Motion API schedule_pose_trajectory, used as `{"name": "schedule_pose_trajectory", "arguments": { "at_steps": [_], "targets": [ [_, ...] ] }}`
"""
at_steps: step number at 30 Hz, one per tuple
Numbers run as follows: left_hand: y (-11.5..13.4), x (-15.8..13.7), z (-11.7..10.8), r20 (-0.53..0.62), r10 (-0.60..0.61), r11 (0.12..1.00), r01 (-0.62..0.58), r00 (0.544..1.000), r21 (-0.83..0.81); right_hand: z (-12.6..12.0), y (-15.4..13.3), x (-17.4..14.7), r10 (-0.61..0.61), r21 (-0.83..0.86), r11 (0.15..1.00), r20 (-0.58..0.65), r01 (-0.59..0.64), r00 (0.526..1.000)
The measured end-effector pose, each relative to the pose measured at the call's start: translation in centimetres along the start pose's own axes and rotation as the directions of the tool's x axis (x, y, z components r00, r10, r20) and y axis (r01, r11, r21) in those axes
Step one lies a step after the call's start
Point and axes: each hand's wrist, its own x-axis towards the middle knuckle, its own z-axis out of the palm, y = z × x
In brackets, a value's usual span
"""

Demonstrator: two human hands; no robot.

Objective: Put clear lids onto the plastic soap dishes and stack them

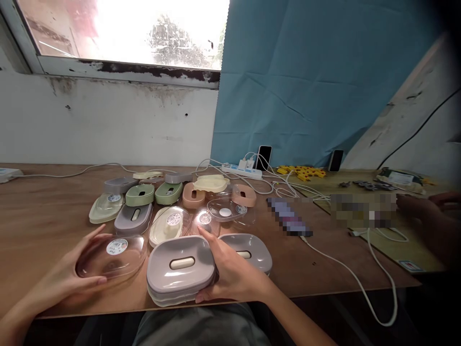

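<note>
My left hand (65,276) curls around the left end of a clear oval plastic cover (124,263) with a round white label, low over the brown table. In my right hand (236,271), thumb on top and fingers at the side, is a grey oval plastic box (165,276) with a cream bar in its slot. It is tilted towards me at the table's front edge. Behind that hand lies a second grey box (257,250), partly hidden. Just beyond sit a cream oval piece with a label (163,230) and another clear cover (225,204).
Green lids (140,196), orange lids (194,194) and cream pieces (211,183) are grouped farther back. To the right are a phone (288,216) on a white cable, a power strip (241,171) and yellow pieces (302,171). Another person's hand (425,211) is at far right.
</note>
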Motion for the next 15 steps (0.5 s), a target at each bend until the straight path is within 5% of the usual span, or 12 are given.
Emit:
{"name": "schedule_pose_trajectory", "arguments": {
  "at_steps": [4, 9, 15],
  "targets": [
    [3.4, 0.0, 0.2, -0.027, -0.130, 0.983, 0.125, 0.991, -0.134, 0.2, 0.1, 0.0, -0.005, 0.001, 1.000, -0.009, 0.005, 1.000],
    [8.3, -1.3, 3.0, 0.041, -0.050, 0.967, 0.059, 0.998, -0.246, 0.5, 0.6, 0.0, -0.011, -0.008, 1.000, -0.027, 0.011, 1.000],
    [11.1, -2.3, 6.3, 0.187, -0.035, 0.991, 0.058, 0.982, -0.120, 0.6, 0.6, -0.2, 0.010, 0.023, 1.000, -0.048, -0.009, 0.999]
  ]
}}
